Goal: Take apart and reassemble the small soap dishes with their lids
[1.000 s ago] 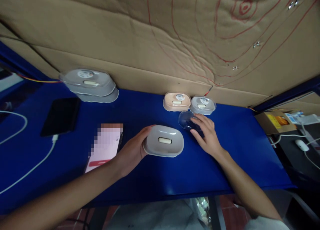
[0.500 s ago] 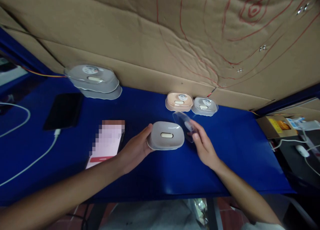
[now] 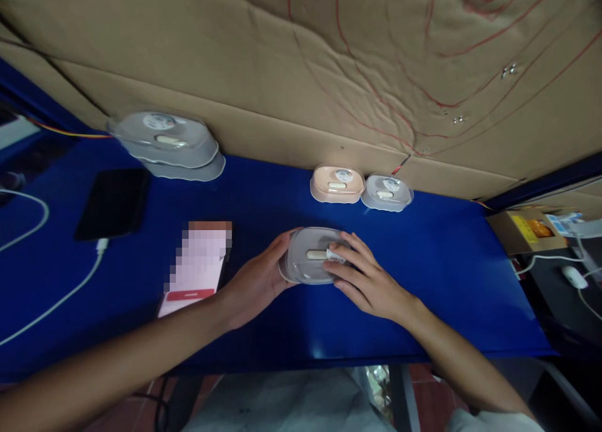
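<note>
A small grey oval container [image 3: 305,273] with a cream pill-shaped piece on top sits in my left hand [image 3: 268,275], whose fingers are wrapped around its left side. Over its top lies a clear plastic lid [image 3: 313,237] with a round white sticker. My right hand [image 3: 369,278] grips this lid from the right, fingers spread across its top and right edge. Whether the lid is fully seated cannot be made out. Farther back stand a peach lidded container [image 3: 329,194] and a matching grey one [image 3: 379,200], side by side.
Stacked grey containers [image 3: 174,153] stand at the back left against a cardboard wall [image 3: 211,62]. A black phone [image 3: 113,203] with a white cable and a phone with a lit screen [image 3: 202,263] lie on the blue table [image 3: 437,294]. An open cardboard box [image 3: 512,234] is at right.
My right hand picked up the clear lid from the table, tilted it, and brought it left onto the grey container. My left hand keeps its hold. The view has shifted slightly.
</note>
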### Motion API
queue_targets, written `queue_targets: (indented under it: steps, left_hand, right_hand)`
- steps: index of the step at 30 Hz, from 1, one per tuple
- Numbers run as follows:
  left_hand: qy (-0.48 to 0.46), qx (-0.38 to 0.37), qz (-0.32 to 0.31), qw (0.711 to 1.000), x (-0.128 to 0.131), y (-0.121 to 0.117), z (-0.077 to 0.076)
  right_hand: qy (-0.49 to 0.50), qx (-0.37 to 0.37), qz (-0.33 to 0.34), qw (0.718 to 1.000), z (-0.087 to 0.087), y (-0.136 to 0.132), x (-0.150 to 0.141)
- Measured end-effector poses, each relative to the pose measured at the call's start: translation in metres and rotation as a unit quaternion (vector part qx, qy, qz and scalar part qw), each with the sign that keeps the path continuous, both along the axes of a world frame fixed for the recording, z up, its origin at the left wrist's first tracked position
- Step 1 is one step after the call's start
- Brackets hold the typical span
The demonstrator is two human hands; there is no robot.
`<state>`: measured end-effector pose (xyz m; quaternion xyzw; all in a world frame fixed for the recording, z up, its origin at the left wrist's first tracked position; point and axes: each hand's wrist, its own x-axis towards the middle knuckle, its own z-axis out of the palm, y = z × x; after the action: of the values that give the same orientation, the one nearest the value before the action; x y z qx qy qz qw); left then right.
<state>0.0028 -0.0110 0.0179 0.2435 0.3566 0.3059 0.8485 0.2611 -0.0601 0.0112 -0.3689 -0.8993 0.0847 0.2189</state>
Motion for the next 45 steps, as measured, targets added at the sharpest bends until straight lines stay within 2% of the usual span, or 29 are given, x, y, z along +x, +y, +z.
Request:
queue_targets:
  steps: [6,12,18,28,32,37,45]
  left_hand:
    - [0.013,-0.009,-0.002,1.0,0.001,-0.002,0.004]
    - [0.0,0.006,-0.014,1.0,0.001,-0.004,0.002]
    - [0.009,0.002,-0.022,1.0,-0.001,-0.003,0.003]
    - [0.033,0.004,-0.031,0.999,-0.003,-0.003,0.001]
    - [0.045,0.013,-0.032,0.998,-0.003,-0.003,0.0]
    - [0.029,0.012,-0.038,0.999,-0.001,-0.006,0.002]
    - [-0.003,-0.008,-0.049,0.999,-0.002,-0.004,-0.005]
  right_hand:
    - [-0.006,0.062,0.016,0.998,0.0,0.002,-0.001]
    - [0.008,0.045,0.029,0.999,-0.005,0.004,0.002]
    - [-0.018,0.084,0.048,0.995,-0.006,0.004,0.002]
    - [-0.001,0.092,0.073,0.993,-0.008,0.003,-0.001]
    - [0.028,0.088,0.064,0.994,-0.013,0.002,-0.003]
    - [0.052,0.059,0.023,0.997,-0.02,0.003,-0.003]
    - [0.042,0.075,0.041,0.995,-0.018,0.001,-0.005]
